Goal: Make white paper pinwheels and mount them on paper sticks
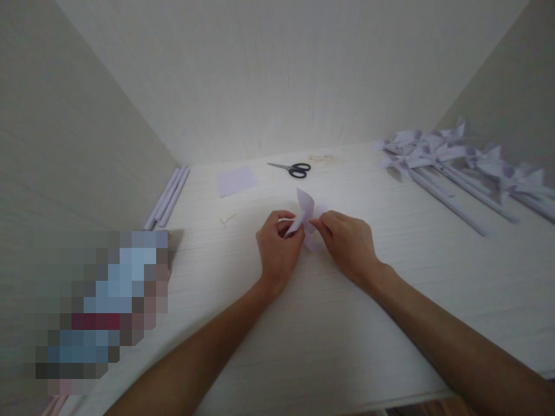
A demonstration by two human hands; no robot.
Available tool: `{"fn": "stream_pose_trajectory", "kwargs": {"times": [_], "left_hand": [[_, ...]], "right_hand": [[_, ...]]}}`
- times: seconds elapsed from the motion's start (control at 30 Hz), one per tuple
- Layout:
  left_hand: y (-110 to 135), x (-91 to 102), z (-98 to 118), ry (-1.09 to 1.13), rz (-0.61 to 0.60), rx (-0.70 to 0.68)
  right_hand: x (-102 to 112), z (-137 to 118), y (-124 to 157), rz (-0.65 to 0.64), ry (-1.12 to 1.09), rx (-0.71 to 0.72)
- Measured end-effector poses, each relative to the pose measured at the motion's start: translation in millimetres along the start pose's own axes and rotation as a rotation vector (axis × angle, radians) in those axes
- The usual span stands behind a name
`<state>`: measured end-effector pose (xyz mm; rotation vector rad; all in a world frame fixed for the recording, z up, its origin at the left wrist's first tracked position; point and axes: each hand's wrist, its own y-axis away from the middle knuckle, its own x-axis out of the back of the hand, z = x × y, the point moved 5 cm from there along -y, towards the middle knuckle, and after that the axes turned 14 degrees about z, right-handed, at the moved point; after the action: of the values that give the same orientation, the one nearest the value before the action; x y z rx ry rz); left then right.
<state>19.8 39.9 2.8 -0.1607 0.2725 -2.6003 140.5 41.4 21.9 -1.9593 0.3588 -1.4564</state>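
My left hand (277,245) and my right hand (347,242) meet at the middle of the white table (303,323). Both pinch a small pale lilac folded paper piece (306,209), whose pointed flaps stick up between my fingers. The fingers of each hand are closed on the paper. Part of the paper lies under my right thumb and is hidden.
Black-handled scissors (293,169) lie behind my hands, with a lilac paper square (236,180) to their left. Rolled paper sticks (169,196) rest along the left wall. Several finished paper pinwheels on sticks (446,159) lie at the right. A small pin (228,219) lies left of my hands.
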Motion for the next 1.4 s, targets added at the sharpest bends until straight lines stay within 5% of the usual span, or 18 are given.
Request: {"fn": "stream_pose_trajectory", "kwargs": {"times": [0.3, 0.73, 1.2, 1.4], "left_hand": [[-2.3, 1.2, 0.7, -0.02, 0.021, -0.018], [-0.1, -0.6, 0.8, -0.018, -0.018, -0.016], [-0.5, -0.7, -0.1, -0.036, -0.026, -0.023], [0.6, -1.3, -0.4, -0.041, -0.038, -0.044]], "right_hand": [[-1.6, -9.4, 1.6, -0.029, 0.022, 0.055], [-7.9, 1.6, 2.1, -0.138, 0.045, -0.099], [-2.6, -4.4, 0.8, -0.082, -0.112, -0.033], [-7.8, 1.5, 0.5, -0.165, 0.058, -0.095]]}}
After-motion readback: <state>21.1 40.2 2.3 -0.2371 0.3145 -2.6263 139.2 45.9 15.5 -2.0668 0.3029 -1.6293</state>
